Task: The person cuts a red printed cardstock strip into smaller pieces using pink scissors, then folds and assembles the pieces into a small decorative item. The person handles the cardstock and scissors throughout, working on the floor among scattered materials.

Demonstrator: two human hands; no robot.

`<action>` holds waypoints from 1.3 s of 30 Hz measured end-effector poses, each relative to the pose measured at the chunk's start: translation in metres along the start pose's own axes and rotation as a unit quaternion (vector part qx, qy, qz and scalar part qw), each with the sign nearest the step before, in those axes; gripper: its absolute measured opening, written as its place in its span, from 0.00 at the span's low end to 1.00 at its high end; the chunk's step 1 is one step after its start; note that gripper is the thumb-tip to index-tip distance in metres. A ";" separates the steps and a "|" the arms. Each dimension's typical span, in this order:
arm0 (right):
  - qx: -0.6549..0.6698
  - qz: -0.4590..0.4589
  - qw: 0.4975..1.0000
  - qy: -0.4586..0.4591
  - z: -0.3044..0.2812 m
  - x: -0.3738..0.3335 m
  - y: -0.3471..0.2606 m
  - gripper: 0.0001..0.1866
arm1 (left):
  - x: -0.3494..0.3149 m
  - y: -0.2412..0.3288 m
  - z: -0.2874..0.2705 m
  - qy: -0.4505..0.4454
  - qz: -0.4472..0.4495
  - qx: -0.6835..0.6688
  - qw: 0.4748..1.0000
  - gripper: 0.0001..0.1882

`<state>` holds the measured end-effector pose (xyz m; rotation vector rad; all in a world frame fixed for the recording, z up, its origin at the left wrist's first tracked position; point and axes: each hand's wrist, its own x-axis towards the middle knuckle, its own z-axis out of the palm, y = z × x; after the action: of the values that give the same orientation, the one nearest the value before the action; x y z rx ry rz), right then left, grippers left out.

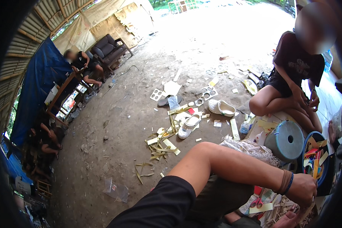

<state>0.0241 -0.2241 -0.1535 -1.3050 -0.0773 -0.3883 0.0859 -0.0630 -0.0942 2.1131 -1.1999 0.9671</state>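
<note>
My left hand [302, 190] is closed at the lower right, at the end of a bent arm with brown and blue bands on its wrist. Its fingertips point down and away from view, so what they hold is hidden. Under it lies a heap of thin pale strips [276, 213]. Red-handled scissors [256, 203] rest beside a pale yellow strip [261, 208]. Bare skin shows at the bottom edge below the left hand; I cannot tell whether it is my right hand or a foot.
A blue-grey round container [285, 140] and a dark tub of coloured scraps [315, 157] stand beyond my hand. Someone in dark clothes [296, 68] sits cross-legged at the right. Pale clogs [221, 108] and offcuts [167, 146] lie on the dirt floor. Others sit at the left near a sofa [109, 51].
</note>
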 end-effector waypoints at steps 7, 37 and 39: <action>0.039 0.011 0.999 0.017 0.002 0.000 -0.002 0.23 | 0.001 -0.002 0.003 0.012 0.011 0.009 1.000 0.07; 0.070 0.048 0.996 -0.022 -0.020 0.012 0.014 0.26 | 0.001 0.000 0.003 -0.001 -0.010 0.014 1.000 0.09; 0.069 0.051 0.996 -0.023 -0.023 0.014 0.016 0.26 | 0.001 0.000 0.003 -0.003 -0.015 0.013 1.000 0.09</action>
<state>0.0384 -0.2454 -0.1707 -1.1756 -0.0761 -0.2614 0.0873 -0.0652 -0.0951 2.1509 -1.1615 0.9687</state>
